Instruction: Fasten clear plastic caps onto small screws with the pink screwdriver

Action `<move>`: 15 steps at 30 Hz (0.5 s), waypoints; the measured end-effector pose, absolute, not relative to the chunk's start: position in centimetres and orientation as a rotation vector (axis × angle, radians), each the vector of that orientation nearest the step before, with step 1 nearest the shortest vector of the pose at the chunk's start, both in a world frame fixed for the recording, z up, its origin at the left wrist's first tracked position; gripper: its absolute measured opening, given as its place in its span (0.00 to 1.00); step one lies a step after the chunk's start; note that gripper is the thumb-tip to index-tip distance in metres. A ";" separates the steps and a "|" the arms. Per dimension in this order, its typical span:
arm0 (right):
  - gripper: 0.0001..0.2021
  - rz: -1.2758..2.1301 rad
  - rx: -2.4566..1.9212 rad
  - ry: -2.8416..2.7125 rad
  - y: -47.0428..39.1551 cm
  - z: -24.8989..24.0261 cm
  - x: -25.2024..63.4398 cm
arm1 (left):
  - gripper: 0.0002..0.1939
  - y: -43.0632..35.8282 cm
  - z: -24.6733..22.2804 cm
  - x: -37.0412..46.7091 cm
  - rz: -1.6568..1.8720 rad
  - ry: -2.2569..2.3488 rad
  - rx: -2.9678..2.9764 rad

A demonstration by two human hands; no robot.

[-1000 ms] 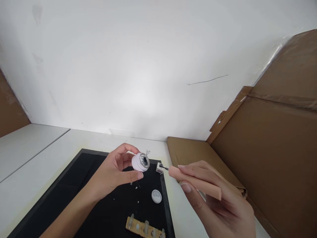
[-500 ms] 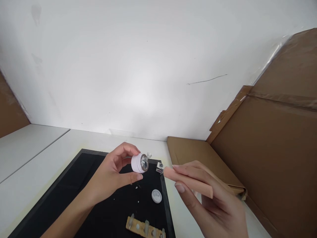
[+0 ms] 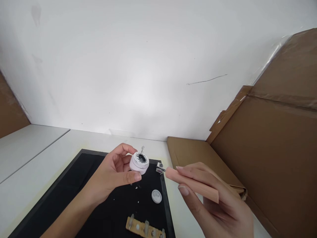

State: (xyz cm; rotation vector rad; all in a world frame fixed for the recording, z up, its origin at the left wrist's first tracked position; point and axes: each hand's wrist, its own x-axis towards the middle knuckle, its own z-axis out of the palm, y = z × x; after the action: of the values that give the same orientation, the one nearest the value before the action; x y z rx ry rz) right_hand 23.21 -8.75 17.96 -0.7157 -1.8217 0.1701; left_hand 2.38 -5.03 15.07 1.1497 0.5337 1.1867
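Observation:
My left hand [image 3: 119, 170] grips a small white jar [image 3: 139, 163] between thumb and fingers, above a black mat [image 3: 109, 218]. The jar is open, with a dark middle, white smears round its rim and a crumpled shiny piece standing at its back edge. My right hand [image 3: 208, 195] holds a peach-coloured stick-like tool [image 3: 192, 185], its thin dark tip pointing left toward the jar but apart from it. Behind that tip, a small white box-like object [image 3: 159, 168] sits at the mat's edge. A round white lid [image 3: 156, 196] lies on the mat below.
At the mat's front right lies a tan strip [image 3: 138, 227] carrying several translucent pieces. White crumbs dot the mat. A flat cardboard box [image 3: 195, 155] is on the white table [image 3: 91, 138] at the right, beside a tall cardboard panel [image 3: 277, 148]. A white wall [image 3: 123, 66] rises behind.
My left hand has tilted the jar more upright, so its opening now faces up and toward me. My right hand has moved slightly right with the tool, away from the jar.

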 end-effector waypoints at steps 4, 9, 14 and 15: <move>0.17 0.149 -0.755 -1.776 -8.7 17.6 23.3 | 0.19 -5.0 15.2 2.2 1.130 0.529 1.081; 0.19 0.126 -0.721 -1.782 -8.7 17.5 23.4 | 0.19 -4.9 15.1 1.9 1.054 0.473 0.977; 0.19 0.152 -0.736 -1.743 -9.0 17.7 23.1 | 0.19 -4.8 14.8 1.8 1.007 0.337 0.898; 0.19 0.154 -0.734 -1.736 -9.0 17.7 23.0 | 0.18 -4.8 14.8 1.8 0.993 0.299 0.889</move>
State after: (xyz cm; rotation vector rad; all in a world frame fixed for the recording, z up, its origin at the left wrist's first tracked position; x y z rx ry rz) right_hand 23.04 -9.05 17.73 -0.7336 -1.7364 0.1535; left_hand 1.77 -4.77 14.77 0.8887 0.2991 0.9932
